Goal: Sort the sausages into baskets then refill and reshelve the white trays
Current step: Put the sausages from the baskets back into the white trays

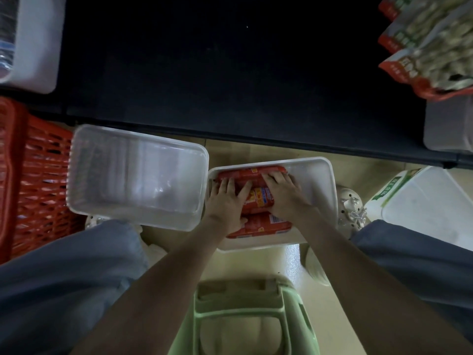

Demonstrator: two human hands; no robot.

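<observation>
A white tray (320, 190) lies on the floor in front of me with several red sausage packs (258, 198) stacked along its left side. My left hand (226, 201) lies flat on the packs at the tray's left edge, fingers spread. Beside it, my right hand (282, 192) presses on the same packs with straight fingers. A second white tray (135, 172) stands to the left, with nothing in it. At the far left is a red slatted basket (28, 180).
A dark low shelf (230, 73) runs across the top, with snack bags (432, 44) at its right and a white bin (33, 47) with a bottle at its left. A green stool (243, 316) sits between my knees. A lidded white box (422, 201) stands right.
</observation>
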